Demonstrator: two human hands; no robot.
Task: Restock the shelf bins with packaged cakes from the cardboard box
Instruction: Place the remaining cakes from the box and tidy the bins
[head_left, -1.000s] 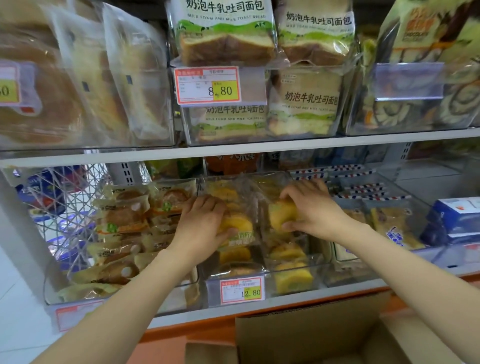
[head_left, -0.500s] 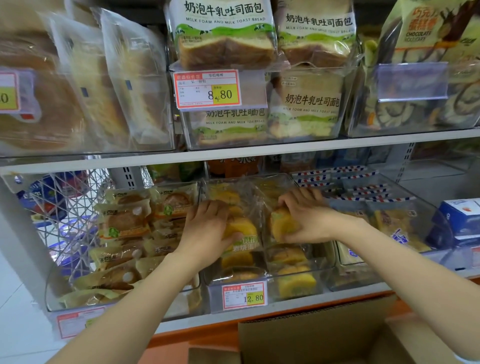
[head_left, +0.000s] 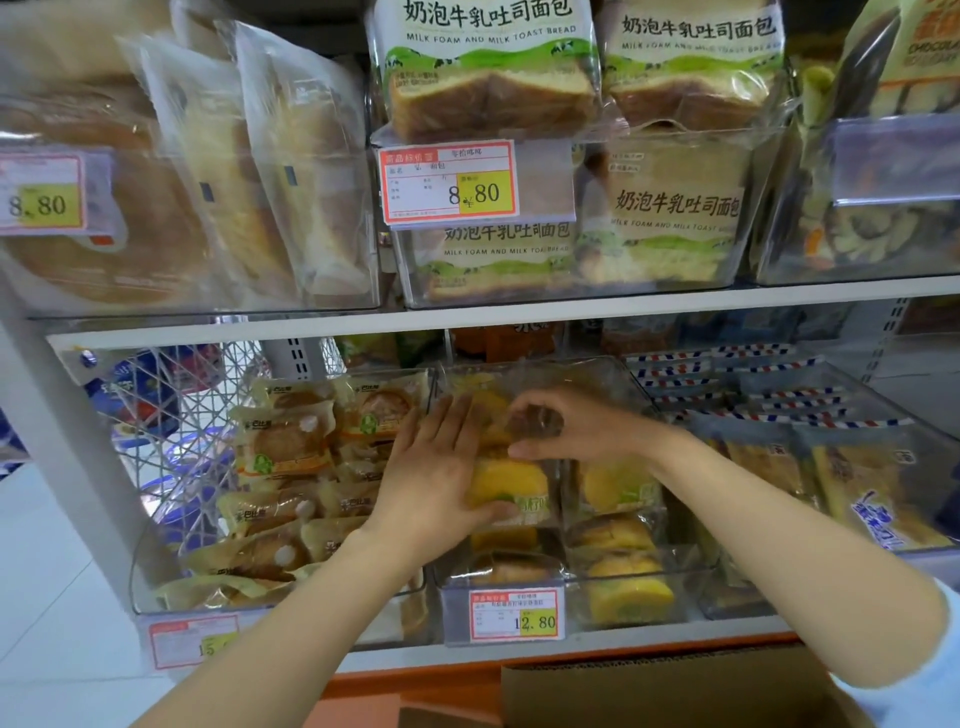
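The white shelf (head_left: 623, 304) runs across the whole view, and its ends are cut off at both sides. Below the 12.80 bin (head_left: 457, 597), the cardboard box (head_left: 649, 691) shows only its top flap, so its contents are hidden. The 12.80 bin is clear plastic and holds 2 rows of yellow packaged cakes (head_left: 623, 597) under glare. Left of the 12.80 bin, a second clear bin (head_left: 156, 587) is piled with tan bun packs (head_left: 280, 441). To its right, another bin holds flat yellow packs (head_left: 769, 467) that are too blurred to read. Above it, a bin of toast bread (head_left: 571, 260) is partly out of frame.

Over the back of the 12.80 bin, the left hand (head_left: 436, 473) lies flat with straight fingers on a yellow cake pack (head_left: 514, 486), its thumb along the near edge. Just beside it, the right hand (head_left: 587, 426) curls its fingers round a wrapped cake (head_left: 535, 422), which is dark and hard to make out. On the 12.80 bin's front is the price tag (head_left: 514, 616).
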